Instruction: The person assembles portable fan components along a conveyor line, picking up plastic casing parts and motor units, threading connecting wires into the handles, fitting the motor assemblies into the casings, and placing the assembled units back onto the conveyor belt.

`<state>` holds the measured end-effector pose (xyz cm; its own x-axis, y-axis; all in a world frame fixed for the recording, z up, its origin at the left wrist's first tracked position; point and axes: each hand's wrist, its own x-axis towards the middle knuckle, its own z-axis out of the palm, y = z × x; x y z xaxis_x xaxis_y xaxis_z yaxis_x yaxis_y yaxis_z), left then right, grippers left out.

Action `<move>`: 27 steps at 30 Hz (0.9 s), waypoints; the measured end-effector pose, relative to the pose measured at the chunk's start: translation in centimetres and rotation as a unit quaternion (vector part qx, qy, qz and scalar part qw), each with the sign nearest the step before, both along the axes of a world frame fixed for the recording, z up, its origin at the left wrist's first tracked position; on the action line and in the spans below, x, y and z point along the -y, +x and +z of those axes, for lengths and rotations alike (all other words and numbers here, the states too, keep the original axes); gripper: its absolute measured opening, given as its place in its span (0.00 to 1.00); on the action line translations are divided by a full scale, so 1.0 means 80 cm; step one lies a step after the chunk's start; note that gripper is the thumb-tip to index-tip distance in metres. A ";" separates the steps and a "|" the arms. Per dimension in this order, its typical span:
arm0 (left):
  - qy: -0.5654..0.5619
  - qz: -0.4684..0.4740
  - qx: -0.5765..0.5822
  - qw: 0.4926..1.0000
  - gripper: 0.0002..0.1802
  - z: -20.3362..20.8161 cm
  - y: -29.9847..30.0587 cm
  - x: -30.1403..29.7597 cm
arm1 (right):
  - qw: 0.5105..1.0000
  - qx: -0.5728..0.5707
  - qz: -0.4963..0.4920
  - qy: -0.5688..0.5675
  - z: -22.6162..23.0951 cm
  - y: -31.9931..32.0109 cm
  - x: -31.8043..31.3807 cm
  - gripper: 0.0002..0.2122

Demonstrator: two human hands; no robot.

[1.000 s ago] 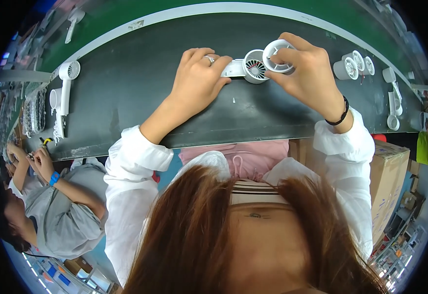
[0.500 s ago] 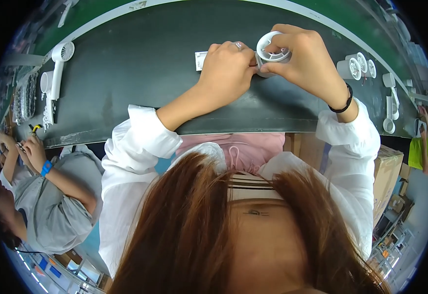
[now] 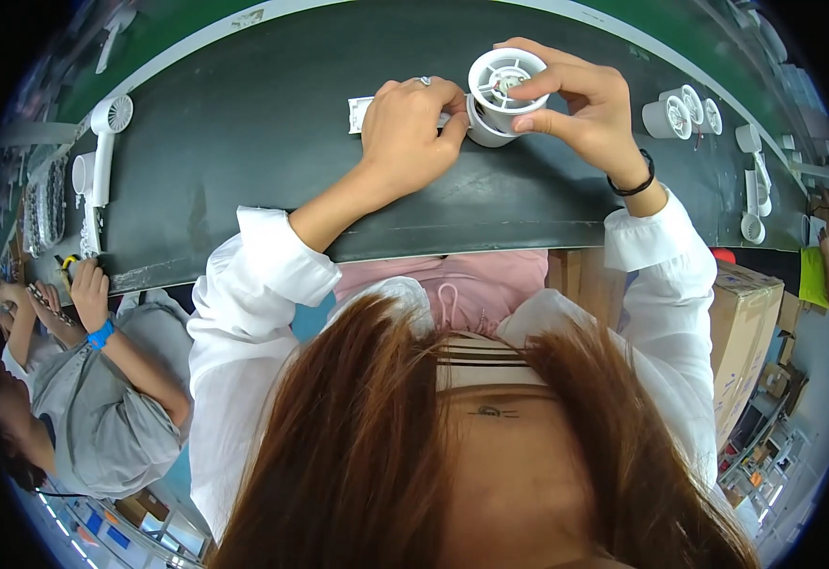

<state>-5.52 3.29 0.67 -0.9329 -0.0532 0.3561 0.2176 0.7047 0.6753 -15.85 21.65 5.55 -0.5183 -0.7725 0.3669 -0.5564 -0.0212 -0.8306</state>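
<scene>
My left hand is closed around a white handheld fan body. The flat end of its handle sticks out to the left of my knuckles, and its round, hollow head lies to the right of my fingertips. My right hand grips a white round fan insert between thumb and fingers. Spokes and a central hub show inside its rim. The insert sits tilted over the opening of the round head, partly covering it; how far it reaches inside is hidden.
Several similar white inserts stand to the right on the dark work surface. White fan bodies lie at the far right and left. A co-worker sits at the left. Cardboard boxes stand at the lower right.
My right hand has raised and tilted the insert, so its spokes and part of the head's opening now show. Both hands appear farther left, and the co-worker's hand has shifted.
</scene>
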 end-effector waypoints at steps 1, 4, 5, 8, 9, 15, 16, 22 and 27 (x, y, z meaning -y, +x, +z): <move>0.000 0.001 0.000 1.000 0.05 0.000 0.000 0.000 | 1.000 0.000 0.001 0.000 -0.004 0.002 0.001 0.11; -0.010 0.010 -0.030 0.999 0.05 -0.001 0.001 0.000 | 0.999 -0.027 0.008 -0.040 -0.007 0.004 0.004 0.11; -0.007 0.012 -0.018 1.000 0.05 -0.001 0.000 0.001 | 0.999 -0.022 0.011 -0.030 -0.006 0.002 0.006 0.11; 0.045 0.012 -0.016 0.999 0.05 -0.014 -0.005 0.003 | 0.998 -0.060 -0.008 -0.019 -0.004 0.008 0.018 0.10; 0.094 0.009 -0.026 0.995 0.06 -0.018 -0.005 0.003 | 0.994 -0.103 -0.032 -0.017 -0.004 0.011 0.022 0.10; 0.031 0.016 0.013 0.999 0.07 0.000 0.002 0.003 | 0.994 0.093 0.027 -0.056 -0.021 -0.005 0.015 0.11; 0.032 0.016 0.014 0.999 0.07 -0.002 0.002 0.001 | 0.992 0.109 0.019 -0.058 -0.023 0.001 0.012 0.11; 0.029 0.010 -0.036 0.999 0.06 -0.012 0.000 0.006 | 0.990 0.069 -0.035 -0.119 -0.052 0.015 0.008 0.11; 0.014 -0.010 -0.034 0.999 0.05 -0.008 0.004 0.006 | 0.989 0.079 -0.038 -0.123 -0.051 0.020 0.001 0.11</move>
<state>-5.24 2.79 0.01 -0.9073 -0.0463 0.4178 0.2777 0.6802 0.6784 -14.23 21.59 1.46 -0.6364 -0.6276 0.4485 -0.4282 -0.1961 -0.8821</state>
